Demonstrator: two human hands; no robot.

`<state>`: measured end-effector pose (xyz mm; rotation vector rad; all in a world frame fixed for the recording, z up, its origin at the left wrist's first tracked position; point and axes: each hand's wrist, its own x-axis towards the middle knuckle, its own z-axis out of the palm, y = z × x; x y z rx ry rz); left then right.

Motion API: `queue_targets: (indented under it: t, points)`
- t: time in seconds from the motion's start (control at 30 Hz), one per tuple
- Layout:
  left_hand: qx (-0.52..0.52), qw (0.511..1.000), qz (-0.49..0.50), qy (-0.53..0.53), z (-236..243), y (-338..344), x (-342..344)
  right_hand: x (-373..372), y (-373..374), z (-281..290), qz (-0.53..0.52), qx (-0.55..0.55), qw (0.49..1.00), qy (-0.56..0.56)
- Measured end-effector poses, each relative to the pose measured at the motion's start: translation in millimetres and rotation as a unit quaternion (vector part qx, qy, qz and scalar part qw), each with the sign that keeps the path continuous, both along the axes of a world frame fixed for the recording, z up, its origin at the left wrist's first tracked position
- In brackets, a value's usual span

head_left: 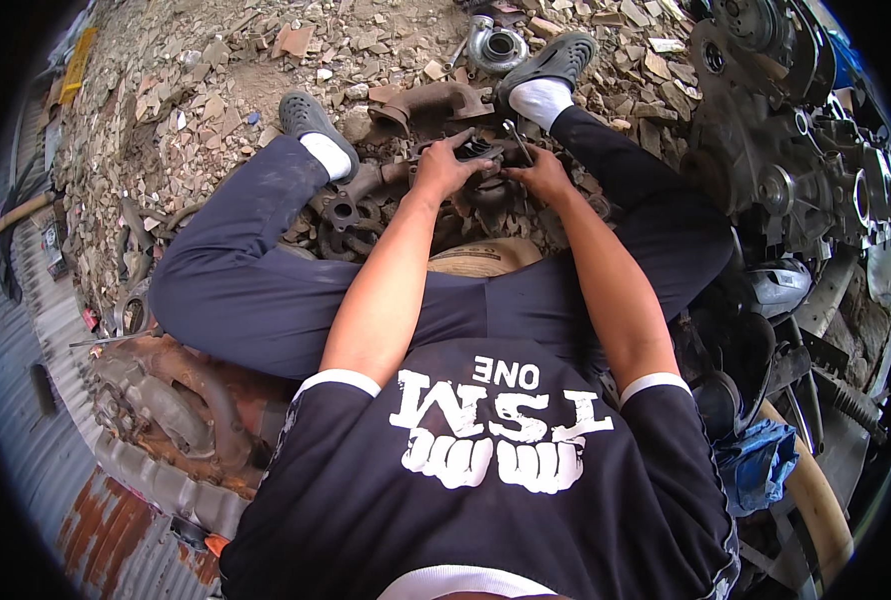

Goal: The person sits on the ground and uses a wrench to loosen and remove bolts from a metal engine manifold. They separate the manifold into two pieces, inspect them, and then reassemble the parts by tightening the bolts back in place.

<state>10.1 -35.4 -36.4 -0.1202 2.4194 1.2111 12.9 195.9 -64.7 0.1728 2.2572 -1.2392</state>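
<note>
Between my feet lies a dark, rusty metal engine part (486,190) with a round opening facing up. My left hand (444,170) grips its left side, thumb and fingers spread around the rim. On the other side my right hand (543,178) holds a slim wrench (515,138), its shiny head pointing up and away from me. The lower edge of the part and some of my fingertips are hidden. Just beyond it rests a rusty curved pipe casting (431,100). Closer to my left leg are flanged manifold pieces (342,212).
A silver turbocharger housing (496,46) lies by my right shoe (556,68). Engine assemblies (796,180) crowd the right side, with a blue plastic bag (758,465) nearer me. A rusty engine casting (181,400) sits at left beside corrugated metal sheeting (26,330). Broken stone (226,90) covers the ground.
</note>
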Motion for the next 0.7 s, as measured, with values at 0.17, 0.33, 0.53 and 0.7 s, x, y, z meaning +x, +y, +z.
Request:
queue_targets:
  t: [0.17,0.33,0.53,0.7]
  points:
    - [0.0,1.0,-0.004,-0.018,-0.9,-1.1,-1.5,0.2,0.9,-2.9,-0.005,0.011,1.0,-0.013]
    - [-0.006,1.0,-0.006,-0.024,2.6,-0.9,-1.2,-6.1,3.4,0.0,0.021,-0.008,0.999,-0.027]
    - [-0.009,0.999,-0.009,-0.029,8.7,2.3,-3.3,-11.8,11.4,-11.5,0.026,-0.003,0.998,-0.051]
    - [-0.004,1.0,-0.006,-0.018,0.3,0.3,-2.2,-13.8,9.4,-18.5,0.035,0.005,0.998,-0.047]
